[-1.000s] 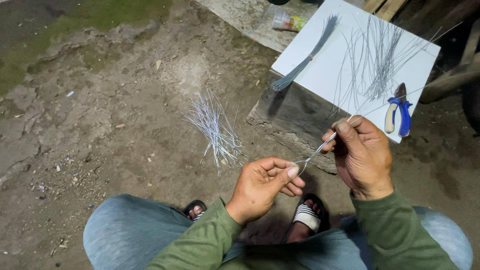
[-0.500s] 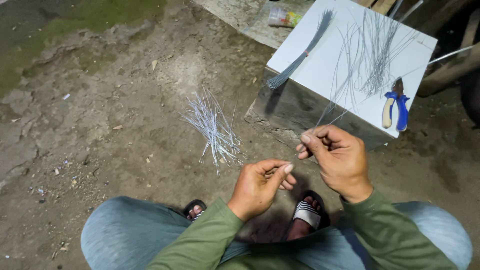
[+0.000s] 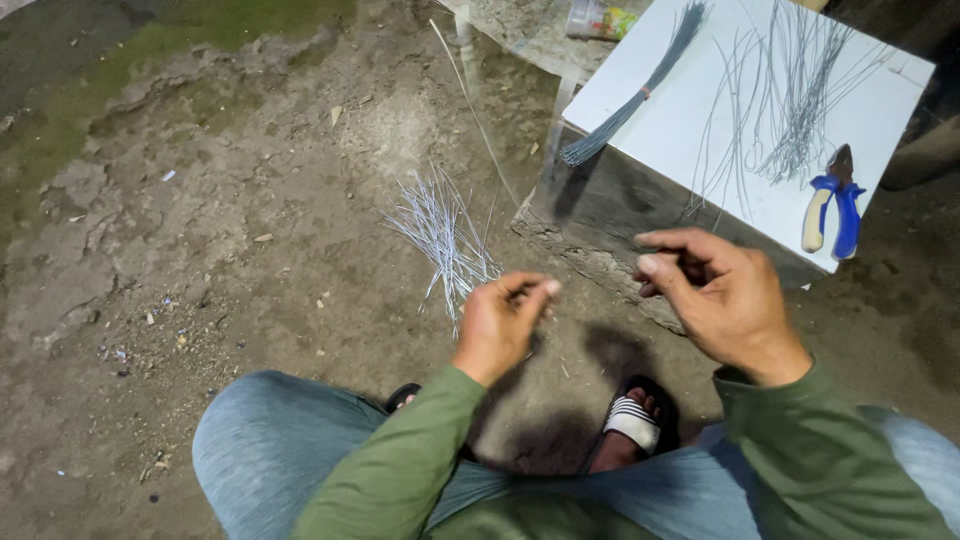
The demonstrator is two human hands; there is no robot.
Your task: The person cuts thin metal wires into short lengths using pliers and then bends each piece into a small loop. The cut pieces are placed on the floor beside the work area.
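Left hand: we see our left hand [image 3: 500, 325] at centre frame, fingertips pinched together near the thumb; whether a thin wire sits in that pinch we cannot tell, since nothing clearly shows there.
Right hand: our right hand [image 3: 722, 295] hovers right of centre, fingers curled loosely inward, with no object visibly in it.
Cut wire pile: the pile of short silvery wire pieces [image 3: 440, 228] lies on the dirt ground [image 3: 200, 230], up and to the left of the left hand, just beside it and well apart from the right hand.
Long axis: the pieces fan roughly from upper left to lower right, their lower ends pointing toward our left hand.
Nearer hand: the left, clearly.
White board: a white board [image 3: 690, 120] fills the upper right of the frame, above the right hand.
On the board: a tied bundle of wire [image 3: 640, 95] slants along its left edge, loose long wires [image 3: 800, 100] spread over its middle, and blue-handled pliers [image 3: 835, 200] rest near its lower right edge, closest to the right hand.
Below: our sandalled foot [image 3: 632, 420] shows between the knees.
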